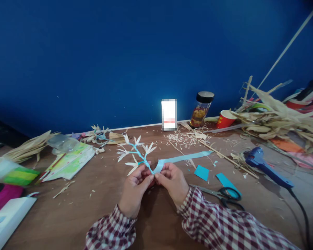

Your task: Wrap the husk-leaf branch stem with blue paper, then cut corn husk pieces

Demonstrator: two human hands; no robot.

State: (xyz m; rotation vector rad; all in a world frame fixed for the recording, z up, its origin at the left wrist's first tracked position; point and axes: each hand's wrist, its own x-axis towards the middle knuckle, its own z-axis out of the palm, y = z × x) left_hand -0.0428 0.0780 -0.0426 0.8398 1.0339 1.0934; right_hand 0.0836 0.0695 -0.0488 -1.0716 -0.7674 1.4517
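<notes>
My left hand (139, 184) pinches the lower stem of a handmade flower branch (139, 152). Its stem is wrapped in light blue, and several white, narrow-petalled flowers sit on its side twigs, leaning up and to the left. Against the bottom of the stem, my right hand (173, 181) is closed on one end of a light blue paper strip (185, 157). The strip's free length trails right across the table. Both sets of fingertips nearly meet at the stem's end, and they hide the exact contact between strip and stem.
Scissors (219, 195) and blue paper pieces (201, 172) lie to the right, then a blue glue gun (267, 168) with its cord. Behind stand a lidded jar (201, 110) and a red paper cup (225, 119). Dried husks (279, 118) heap at right; a power strip (11, 220) lies left.
</notes>
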